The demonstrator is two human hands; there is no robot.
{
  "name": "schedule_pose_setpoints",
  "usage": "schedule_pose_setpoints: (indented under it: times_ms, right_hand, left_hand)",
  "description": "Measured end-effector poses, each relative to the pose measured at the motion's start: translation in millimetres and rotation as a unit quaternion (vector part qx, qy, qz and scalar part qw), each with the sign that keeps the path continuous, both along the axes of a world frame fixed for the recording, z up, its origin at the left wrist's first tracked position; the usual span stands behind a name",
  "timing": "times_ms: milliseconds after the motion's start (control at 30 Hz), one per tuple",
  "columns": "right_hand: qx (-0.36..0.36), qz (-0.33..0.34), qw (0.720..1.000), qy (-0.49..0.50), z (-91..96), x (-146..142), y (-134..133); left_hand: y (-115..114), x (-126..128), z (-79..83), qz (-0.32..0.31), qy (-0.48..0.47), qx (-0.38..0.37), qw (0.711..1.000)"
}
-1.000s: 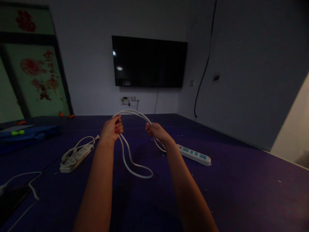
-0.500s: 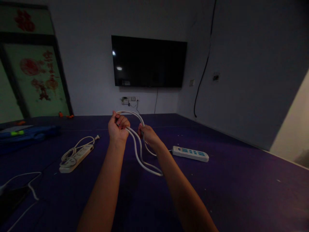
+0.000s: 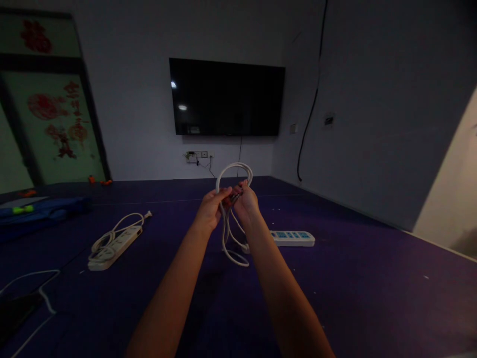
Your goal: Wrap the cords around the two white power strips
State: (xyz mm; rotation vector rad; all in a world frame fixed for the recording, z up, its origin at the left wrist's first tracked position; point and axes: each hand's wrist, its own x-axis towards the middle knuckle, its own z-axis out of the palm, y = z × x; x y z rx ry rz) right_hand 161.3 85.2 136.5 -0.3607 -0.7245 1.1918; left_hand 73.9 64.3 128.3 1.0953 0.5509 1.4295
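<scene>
A white power cord [image 3: 234, 165] arches in a loop above both hands, and more of its length hangs below them in loose curves. My left hand [image 3: 210, 209] is closed on the cord at the left of the loop. Close beside it, my right hand [image 3: 246, 201] grips the cord at the right, fingertips near the left hand's fingers. The white power strip with blue sockets [image 3: 294, 238] lies on the purple surface to the right, its left end hidden behind my right forearm.
Another white power strip [image 3: 122, 246] with its cord coiled on top lies at left. Further left are a dark flat object [image 3: 18, 311] with a white cable and a blue cloth item [image 3: 55, 208]. A television [image 3: 227, 97] hangs on the wall ahead, and a black cable [image 3: 311, 117] dangles at right.
My left hand has moved right, close to my right hand. The cord's loop is now rounder and stands upright above the hands. My right hand has shifted slightly right.
</scene>
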Motion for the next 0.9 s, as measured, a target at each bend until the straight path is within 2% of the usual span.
schedule_pose_setpoints:
  times_ms: [167, 300, 467, 533, 600, 633, 667, 733, 767, 833, 900]
  right_hand:
    - [0.031, -0.009, 0.999, -0.033, 5.5, 3.8, -6.4]
    - [0.051, 0.002, 0.997, -0.050, 6.7, 3.9, -9.4]
    - [0.073, 0.011, 0.994, -0.084, 2.3, 1.3, -4.6]
    - [0.087, 0.002, 0.988, -0.125, -0.6, 1.5, -1.4]
    - [0.079, -0.049, 0.972, -0.214, -3.2, 5.2, 1.1]
    - [0.067, -0.093, 0.953, -0.282, -4.1, 8.8, 1.7]
    - [0.056, -0.141, 0.920, -0.361, -4.7, 13.8, 1.8]
    - [0.036, -0.222, 0.823, -0.522, -4.7, 26.8, 0.6]
    - [0.027, -0.241, 0.771, -0.589, -4.2, 34.3, -0.7]
    - [0.012, -0.240, 0.694, -0.679, -3.1, 48.8, -4.0]
    - [0.004, -0.205, 0.649, -0.733, -3.1, 59.8, -7.1]
  left_hand:
    - [-0.6, -7.8, -4.5, 0.038, 0.104, 0.004, 0.994]
    - [-0.9, -10.4, -7.1, -0.008, 0.122, -0.001, 0.993]
    - [-1.6, -13.1, -7.5, -0.036, 0.130, 0.000, 0.991]
    - [-1.3, -15.0, -7.6, -0.056, 0.137, -0.003, 0.989]
    - [-0.5, -16.6, -7.9, -0.070, 0.147, -0.002, 0.987]
    - [0.1, -17.2, -8.1, -0.069, 0.154, -0.002, 0.986]
    - [0.8, -17.4, -8.5, -0.063, 0.160, -0.004, 0.985]
    - [2.8, -16.7, -9.7, -0.043, 0.164, -0.010, 0.986]
    - [4.1, -15.9, -10.5, -0.033, 0.161, -0.013, 0.986]
    - [7.3, -14.2, -12.7, -0.012, 0.145, -0.015, 0.989]
    - [11.1, -13.2, -15.0, 0.010, 0.125, -0.018, 0.992]
